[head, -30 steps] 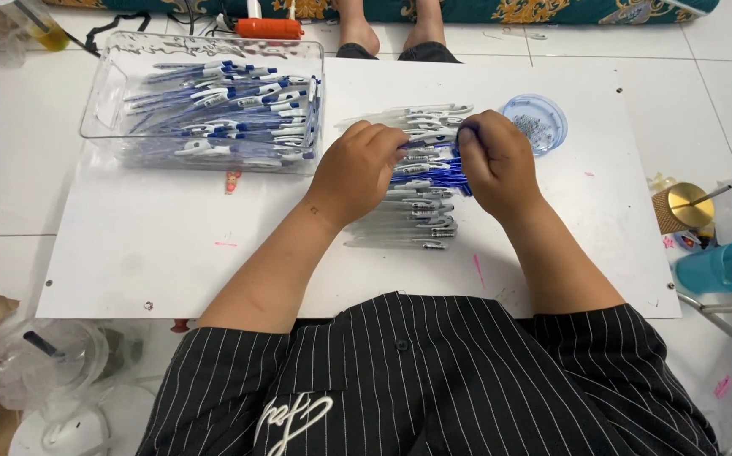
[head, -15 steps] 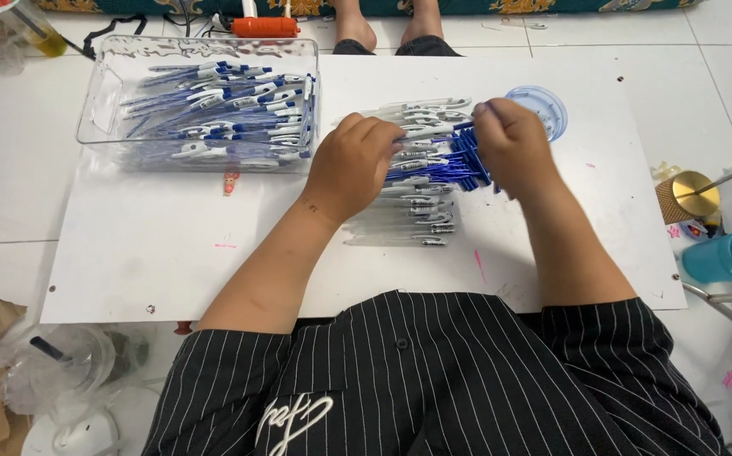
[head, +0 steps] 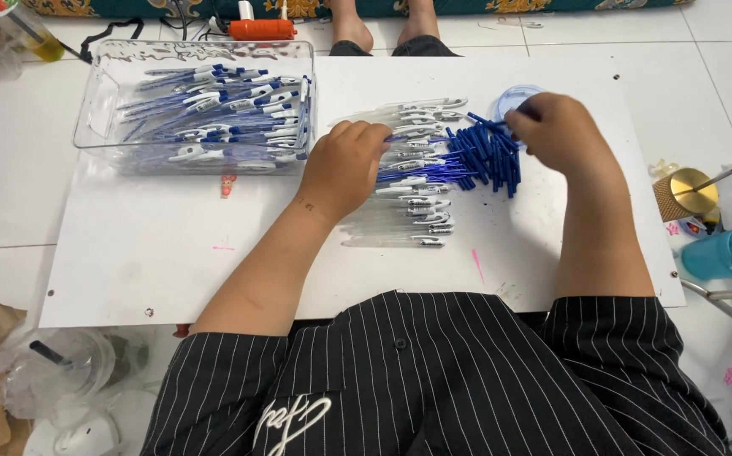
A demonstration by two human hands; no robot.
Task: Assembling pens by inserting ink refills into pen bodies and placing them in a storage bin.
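left hand (head: 345, 169) flat on clear pen barrels (head: 408, 181) | right hand (head: 556, 131) pinching blue parts (head: 480, 156), grip partly hidden | risk: a nudge could roll the row apart

- Only one view on my feed: head cam, worn by the person, looking steeply down and fwd over their striped shirt (head: 433, 380).
- Near range; both forearms fill mid-frame, left hand (head: 345, 169) and right hand (head: 556, 131) sit above centre.
- White board (head: 172, 245) spans most of the width; its far edge lies near the top of frame.
- Tray (head: 96, 127) top left, teal cup (head: 729, 252) at right edge, floor tiles round the rim.
- No 2nd view, so no overlap to report.
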